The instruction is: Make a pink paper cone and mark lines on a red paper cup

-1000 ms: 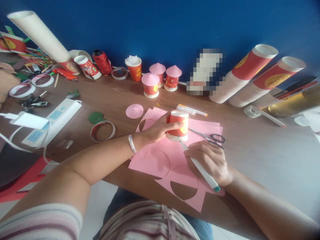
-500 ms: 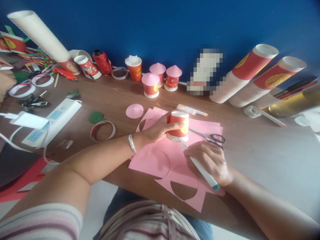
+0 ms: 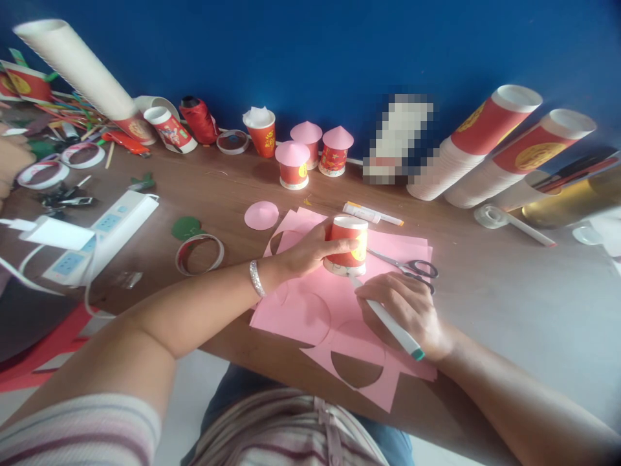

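My left hand (image 3: pixel 310 250) is wrapped round a red paper cup (image 3: pixel 345 241) with a yellow emblem and a white band along its lower edge, which bears drawn lines. In my right hand (image 3: pixel 405 310) is a white marker pen (image 3: pixel 395 329) with a green end; its tip meets the cup's white band. Beneath both hands lie pink paper sheets (image 3: pixel 295 317), some with round holes cut out. Scissors (image 3: pixel 405 264) with dark handles rest on the paper just right of the cup. Behind the cup are two more pens, among them a white marker (image 3: pixel 361 212).
Three cups with pink cone tops (image 3: pixel 292 155) stand near the wall, with a flat pink cone (image 3: pixel 261 215) before them. Tall cup stacks (image 3: pixel 473 145) lean at the right. A power strip (image 3: pixel 104 236) and tape roll (image 3: pixel 200 254) lie left. Another person's hand (image 3: pixel 12 152) shows at the far left.
The cup has shifted very slightly to the right in my left hand. The marker's rear end has risen a little, its tip still at the white band.
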The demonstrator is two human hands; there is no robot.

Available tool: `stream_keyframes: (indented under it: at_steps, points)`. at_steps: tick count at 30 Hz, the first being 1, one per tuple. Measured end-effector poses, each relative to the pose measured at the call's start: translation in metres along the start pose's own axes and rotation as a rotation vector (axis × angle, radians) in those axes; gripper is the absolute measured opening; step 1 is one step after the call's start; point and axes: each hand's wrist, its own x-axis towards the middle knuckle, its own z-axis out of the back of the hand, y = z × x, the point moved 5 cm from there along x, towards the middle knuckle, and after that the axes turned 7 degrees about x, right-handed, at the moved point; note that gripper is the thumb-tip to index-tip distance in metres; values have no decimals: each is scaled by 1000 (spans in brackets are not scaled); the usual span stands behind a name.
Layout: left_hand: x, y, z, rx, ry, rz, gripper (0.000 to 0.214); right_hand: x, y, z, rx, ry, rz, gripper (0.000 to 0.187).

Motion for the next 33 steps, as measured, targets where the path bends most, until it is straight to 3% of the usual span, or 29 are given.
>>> stream_keyframes:
  at_steps: [15, 23, 33]
  points:
    - [0, 0, 0, -13, -9, 7, 36, 3, 3, 3, -30, -21, 24, 31]
    - [1, 1, 2, -16, -6, 6, 37, 0, 1, 2, -100, -40, 2, 24]
    - [1, 2, 3, -27, 2, -29, 38, 0, 9, 2, -43, -47, 24, 28]
